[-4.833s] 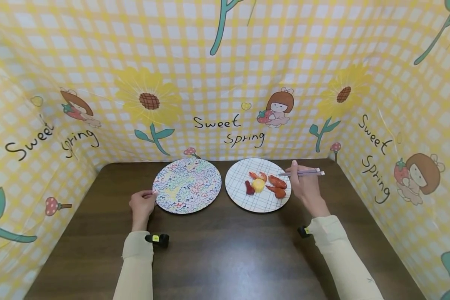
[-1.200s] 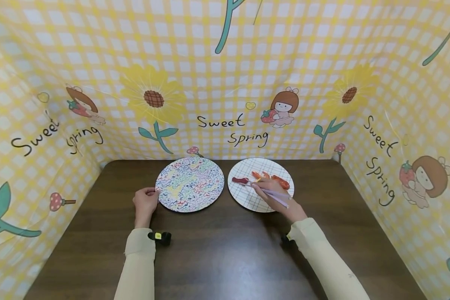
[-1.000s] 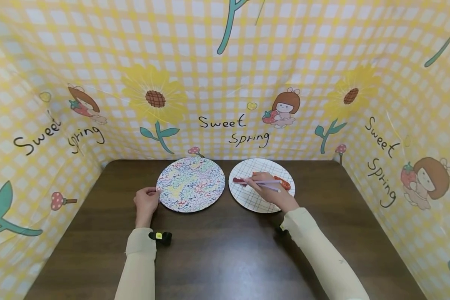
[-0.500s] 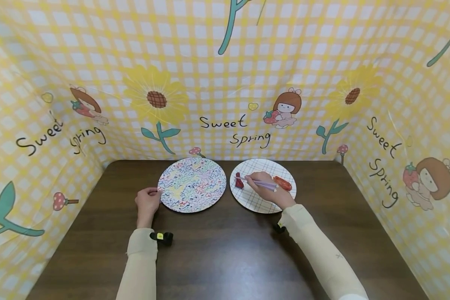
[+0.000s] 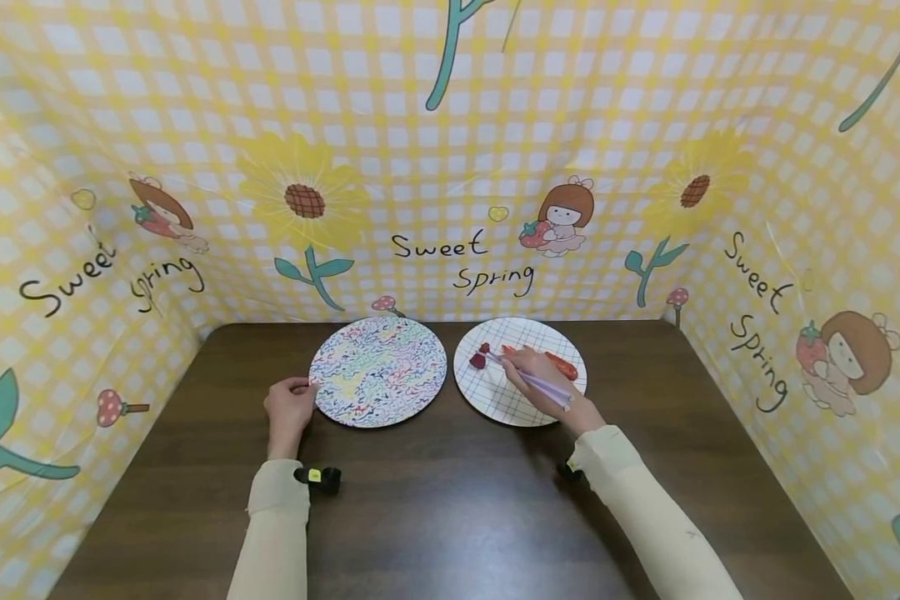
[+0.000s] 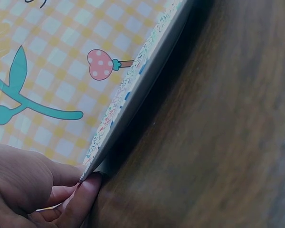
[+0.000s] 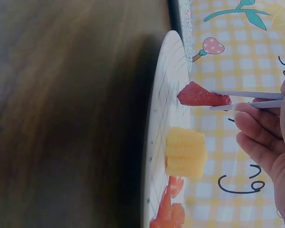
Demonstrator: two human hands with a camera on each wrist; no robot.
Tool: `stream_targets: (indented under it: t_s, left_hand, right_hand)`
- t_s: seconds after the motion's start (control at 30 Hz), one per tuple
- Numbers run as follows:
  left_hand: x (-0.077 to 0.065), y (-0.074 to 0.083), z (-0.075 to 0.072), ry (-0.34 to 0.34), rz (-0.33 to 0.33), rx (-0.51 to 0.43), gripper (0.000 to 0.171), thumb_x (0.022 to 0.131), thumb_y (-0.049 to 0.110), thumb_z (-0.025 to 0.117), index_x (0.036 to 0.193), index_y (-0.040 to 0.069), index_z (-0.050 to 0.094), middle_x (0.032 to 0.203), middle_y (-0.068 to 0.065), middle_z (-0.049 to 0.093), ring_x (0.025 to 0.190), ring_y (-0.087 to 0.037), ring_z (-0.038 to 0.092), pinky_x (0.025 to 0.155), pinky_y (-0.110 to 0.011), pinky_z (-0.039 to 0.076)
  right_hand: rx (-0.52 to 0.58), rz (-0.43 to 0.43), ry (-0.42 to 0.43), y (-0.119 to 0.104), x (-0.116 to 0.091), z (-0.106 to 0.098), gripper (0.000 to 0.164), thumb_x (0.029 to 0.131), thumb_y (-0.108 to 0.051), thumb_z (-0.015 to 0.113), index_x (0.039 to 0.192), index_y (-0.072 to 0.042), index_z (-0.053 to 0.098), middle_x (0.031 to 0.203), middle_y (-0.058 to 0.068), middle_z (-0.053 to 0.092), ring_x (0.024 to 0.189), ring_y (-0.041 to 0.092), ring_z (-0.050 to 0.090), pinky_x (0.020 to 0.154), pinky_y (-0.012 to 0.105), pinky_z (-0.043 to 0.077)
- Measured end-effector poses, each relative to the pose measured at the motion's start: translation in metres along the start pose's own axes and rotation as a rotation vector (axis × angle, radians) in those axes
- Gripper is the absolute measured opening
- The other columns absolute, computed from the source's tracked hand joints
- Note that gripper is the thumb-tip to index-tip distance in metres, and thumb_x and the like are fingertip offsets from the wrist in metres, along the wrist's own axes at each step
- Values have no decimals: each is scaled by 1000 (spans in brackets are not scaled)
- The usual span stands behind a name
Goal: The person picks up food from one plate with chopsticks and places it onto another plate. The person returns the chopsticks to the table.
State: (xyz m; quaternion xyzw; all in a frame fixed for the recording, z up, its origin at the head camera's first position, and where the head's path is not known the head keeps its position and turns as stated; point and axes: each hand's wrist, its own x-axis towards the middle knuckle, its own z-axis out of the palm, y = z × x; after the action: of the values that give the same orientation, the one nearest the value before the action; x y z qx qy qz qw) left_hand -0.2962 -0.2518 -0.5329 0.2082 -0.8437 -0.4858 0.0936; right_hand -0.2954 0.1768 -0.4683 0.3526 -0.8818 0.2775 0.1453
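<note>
My right hand (image 5: 543,385) holds a pair of light purple chopsticks (image 5: 549,392) over the white grid-patterned plate (image 5: 487,398). Their tips lie on either side of a dark red food piece (image 7: 199,95) near the plate's left side; whether they grip it firmly I cannot tell. A yellow ridged chunk (image 7: 185,152), perhaps corn, sits beside it in the right wrist view, with orange-red pieces (image 7: 167,206) below. My hand partly covers these in the head view. My left hand (image 5: 289,408) pinches the left rim of the colourful speckled plate (image 5: 378,371) between thumb and fingers.
Both plates stand side by side at the back of a dark brown wooden table (image 5: 435,508). A reddish-brown food piece (image 5: 562,365) lies at the right of the grid plate. Yellow-checked cloth (image 5: 450,167) walls in the back and sides.
From the grid plate's right edge, my right hand has come left over the food. The dark red piece has shifted left and turned between the chopstick tips. My left hand keeps its place.
</note>
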Motion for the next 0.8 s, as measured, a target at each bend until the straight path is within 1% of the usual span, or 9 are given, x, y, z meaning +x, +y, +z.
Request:
stream_targets:
  t_s: [0.07, 0.17, 0.27, 0.37, 0.47, 0.6, 0.73, 0.8]
  left_hand:
    - [0, 0, 0, -2, 0, -3, 31, 98, 17, 65, 118, -8, 68, 108, -26, 70, 72, -12, 63, 57, -18, 47]
    - [0, 0, 0, -4, 0, -8, 31, 98, 16, 65, 118, -8, 68, 109, -26, 70, 68, -6, 61, 56, -17, 47]
    - [0, -1, 1, -4, -5, -12, 32, 99, 17, 65, 118, -8, 68, 109, -27, 70, 67, -6, 61, 56, -17, 47]
    - [0, -1, 1, 0, -14, -4, 31, 99, 17, 65, 118, -7, 68, 109, -26, 71, 70, -9, 63, 57, -18, 47]
    - [0, -1, 1, 5, -7, 9, 31, 98, 18, 65, 117, -7, 69, 108, -25, 71, 75, -14, 64, 58, -18, 47]
    - [0, -1, 1, 5, 8, 10, 31, 98, 18, 66, 116, -7, 69, 107, -25, 71, 78, -19, 65, 58, -19, 46]
    - [0, -2, 1, 6, 13, 11, 31, 98, 18, 65, 116, -7, 69, 107, -25, 71, 82, -22, 65, 59, -19, 46]
    - [0, -2, 1, 5, 17, 7, 31, 98, 18, 65, 116, -7, 69, 106, -25, 71, 78, -18, 65, 59, -19, 46]
  right_hand:
    - [1, 5, 6, -1, -4, -1, 16, 102, -2, 55, 95, 1, 69, 88, 15, 72, 90, 31, 68, 106, 58, 44]
    - [-5, -7, 36, -1, -8, 0, 18, 101, -1, 56, 105, 8, 71, 101, 21, 74, 103, 38, 68, 108, 58, 42]
    - [-50, -45, 70, 0, -10, 1, 20, 99, -1, 59, 110, 11, 71, 107, 23, 74, 108, 40, 67, 108, 58, 42]
    - [-118, -104, 99, 2, -11, 3, 20, 96, 0, 61, 110, 11, 72, 106, 23, 74, 106, 40, 68, 106, 57, 45]
    - [-183, -166, 135, 5, -10, 4, 19, 92, 1, 65, 108, 9, 73, 103, 21, 75, 102, 39, 69, 102, 55, 49]
    - [-207, -222, 176, 7, -10, 5, 19, 90, 0, 67, 106, 8, 74, 100, 18, 75, 98, 35, 70, 98, 53, 51]
    - [-216, -253, 187, 8, -11, 4, 19, 90, -1, 67, 106, 7, 74, 98, 16, 75, 96, 33, 70, 96, 52, 52]
    - [-221, -264, 188, 9, -11, 4, 19, 90, -1, 67, 105, 7, 75, 97, 16, 75, 95, 32, 70, 95, 51, 53]
